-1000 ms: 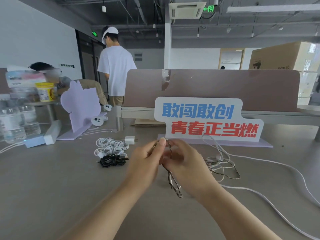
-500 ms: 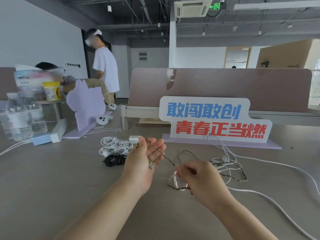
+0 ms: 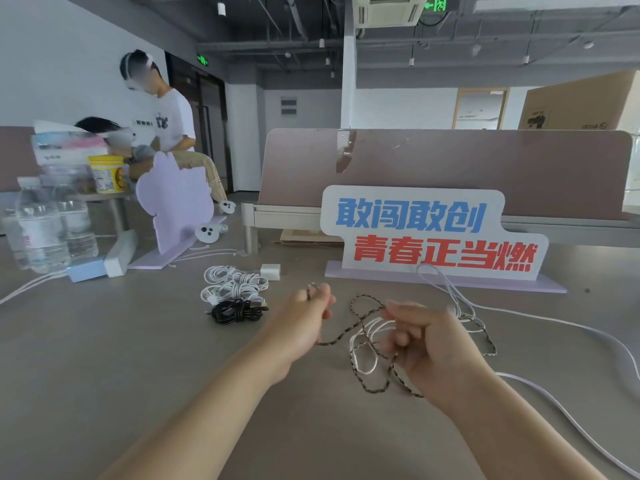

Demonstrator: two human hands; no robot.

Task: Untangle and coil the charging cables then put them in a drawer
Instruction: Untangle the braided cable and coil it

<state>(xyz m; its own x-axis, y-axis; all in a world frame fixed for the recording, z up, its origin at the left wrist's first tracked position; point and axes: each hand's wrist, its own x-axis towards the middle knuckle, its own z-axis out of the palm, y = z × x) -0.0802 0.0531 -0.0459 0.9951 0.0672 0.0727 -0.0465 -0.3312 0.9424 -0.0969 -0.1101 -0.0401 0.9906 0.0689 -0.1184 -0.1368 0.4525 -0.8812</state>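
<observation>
Legible writing: the standing sign (image 3: pixel 433 233) at the rear of the desk (image 3: pixel 104 358) carries "敢闯敢创" in blue above "青春正当燃" in red. A green exit sign (image 3: pixel 439 4) hangs at the ceiling; its text is too small to read.

Left hand (image 3: pixel 308 317): grip narrow, fingers curled around one end of the braided cable (image 3: pixel 337 339), which shows above the fingertips and leaves below the palm toward the right.

Right hand (image 3: pixel 426 341): grip narrow, thumb and fingers curled, pinching the braided cable at a raised loop. Loops of the white cable (image 3: pixel 363 362) run into the same grip; whether they are held cannot be determined.

Cable location: the braided cable spans between both hands, and its slack lies on the desk under the right hand, tangled with the white cable. The coiled white cables (image 3: pixel 235 284) and the coiled black cable (image 3: pixel 235 311) lie on the desk left of the left hand, touching each other, with a white charger plug (image 3: pixel 270 271) just beside them.
</observation>
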